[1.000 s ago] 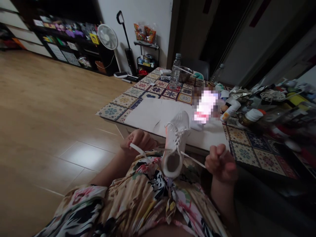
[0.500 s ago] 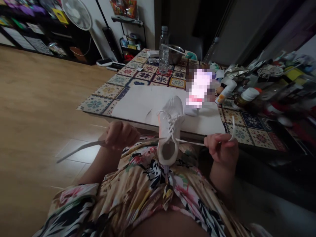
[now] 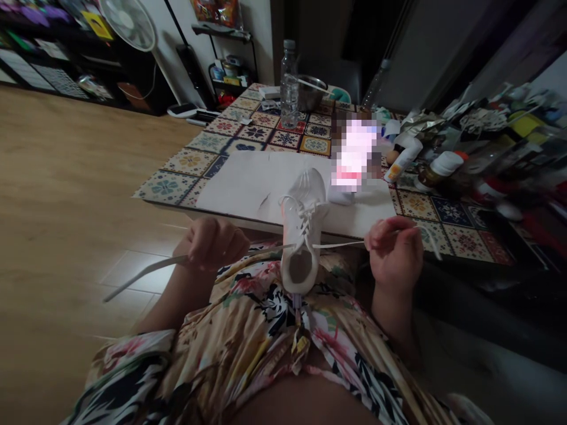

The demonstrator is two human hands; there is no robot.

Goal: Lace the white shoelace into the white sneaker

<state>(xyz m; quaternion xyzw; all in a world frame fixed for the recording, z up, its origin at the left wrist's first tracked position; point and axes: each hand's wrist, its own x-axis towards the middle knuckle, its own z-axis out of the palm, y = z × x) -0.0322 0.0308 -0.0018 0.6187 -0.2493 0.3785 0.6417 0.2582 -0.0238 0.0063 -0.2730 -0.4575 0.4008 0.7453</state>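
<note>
Head camera, with the clock centred on the white shoe [image 3: 301, 227] and 12 pointing to the top of the view: the shoe is near the middle, toe to 12 and opening to 6. In view its toe overlaps the white sheet [image 3: 239, 180] on the patterned surface [image 3: 204, 141], while its heel end lies over the floral garment [image 3: 248, 313]; I cannot tell what bears its weight.

At 9 o'clock the left hand [image 3: 217, 243] has its fingers curled, its grip closed on one end of the white lace [image 3: 339, 244]. That strand runs from the shoe to the fist, and its loose tail slopes out toward 8. At 3 o'clock the right hand [image 3: 395, 251] pinches the other end, its grip also closed. This strand spans nearly level from the shoe, and the tail droops past the hand toward 4 on the hand's own dial. The lacing is crossed along the front of the shoe.

Toward 1 to 2 stands a bright screen [image 3: 354, 156], its content pixelated. Close to 12 are a clear bottle [image 3: 289, 88] and, just beside it, a metal bowl [image 3: 312, 97]. At 2 lies a white tube-like container [image 3: 404, 159], with a white-lidded jar [image 3: 443, 168] farther out. Between 10 and 11, well apart, is a fan [image 3: 128, 23].
</note>
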